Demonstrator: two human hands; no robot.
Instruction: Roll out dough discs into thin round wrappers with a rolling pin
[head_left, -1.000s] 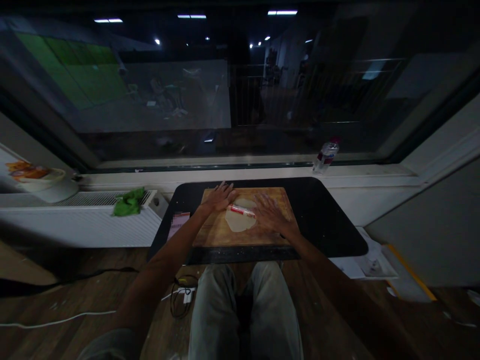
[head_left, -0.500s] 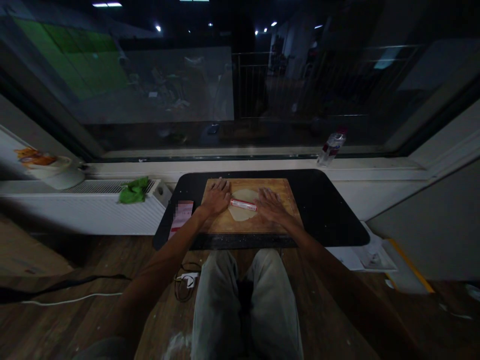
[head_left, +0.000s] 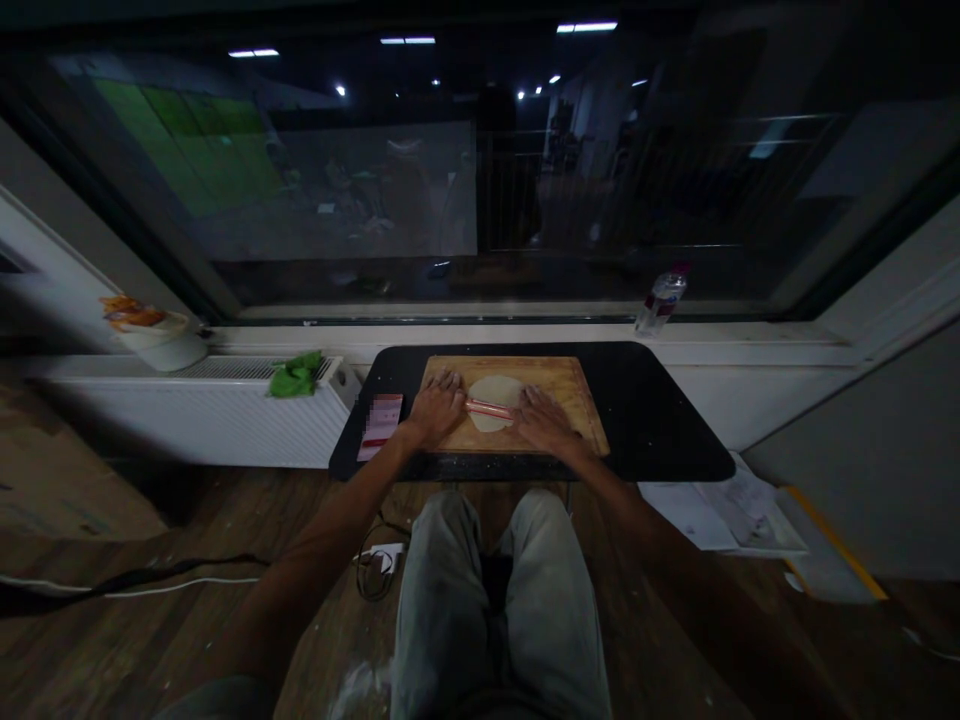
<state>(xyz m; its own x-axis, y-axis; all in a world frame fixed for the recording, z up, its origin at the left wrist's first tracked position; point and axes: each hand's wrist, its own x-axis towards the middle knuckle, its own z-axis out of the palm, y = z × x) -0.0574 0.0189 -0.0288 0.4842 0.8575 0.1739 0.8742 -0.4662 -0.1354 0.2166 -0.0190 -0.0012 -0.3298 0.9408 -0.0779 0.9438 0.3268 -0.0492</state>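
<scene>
Looks like we're mid-roll, left hand [head_left: 438, 408] and right hand [head_left: 541, 415] over the ends of the roller [head_left: 489, 409], dough [head_left: 495, 387] under it on the board [head_left: 576, 390]. Too dim to tell if we're gripping; next push probably wants even pressure.

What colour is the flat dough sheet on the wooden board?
The dough sheet is a pale cream; it shows best in the head view.
</scene>
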